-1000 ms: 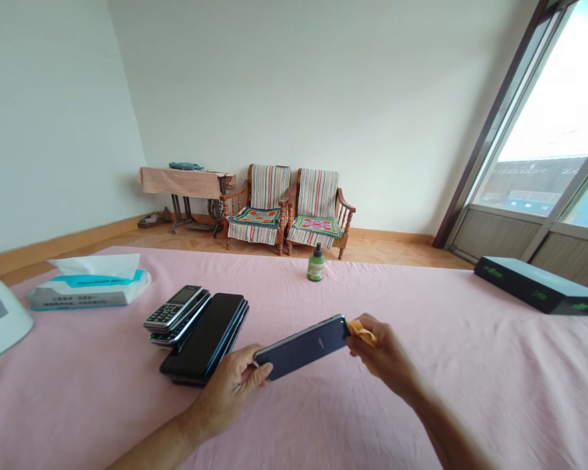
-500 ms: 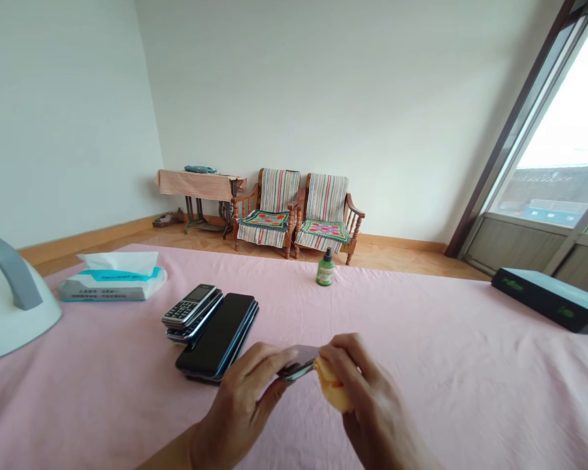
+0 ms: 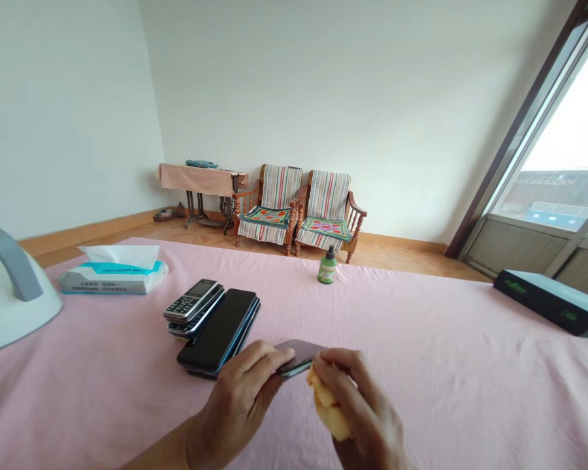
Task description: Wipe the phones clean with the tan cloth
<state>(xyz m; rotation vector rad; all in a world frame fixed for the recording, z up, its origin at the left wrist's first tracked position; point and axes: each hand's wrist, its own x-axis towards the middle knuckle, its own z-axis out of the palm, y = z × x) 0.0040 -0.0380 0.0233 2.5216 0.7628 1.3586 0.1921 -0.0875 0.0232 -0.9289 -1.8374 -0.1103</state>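
My left hand [image 3: 240, 405] grips a dark smartphone [image 3: 300, 354] by its near end, holding it nearly edge-on above the pink tablecloth [image 3: 445, 365]. My right hand [image 3: 362, 411] is closed on a crumpled yellow cloth [image 3: 329, 408], pressed against the phone's right end. Just left of the held phone lies a stack of dark smartphones [image 3: 220, 331], with keypad phones [image 3: 194, 304] stacked beside it.
A tissue pack [image 3: 114, 277] lies at the left, beside a white appliance with a grey handle [image 3: 10, 294]. A small green spray bottle [image 3: 327, 266] stands at the table's far edge. A dark flat box [image 3: 543, 301] sits at the right. Two wooden chairs [image 3: 298, 212] stand by the wall.
The phone, held out flat between both hands a second ago, has been turned edge-on and drawn closer. My right hand with the cloth moved in against it.
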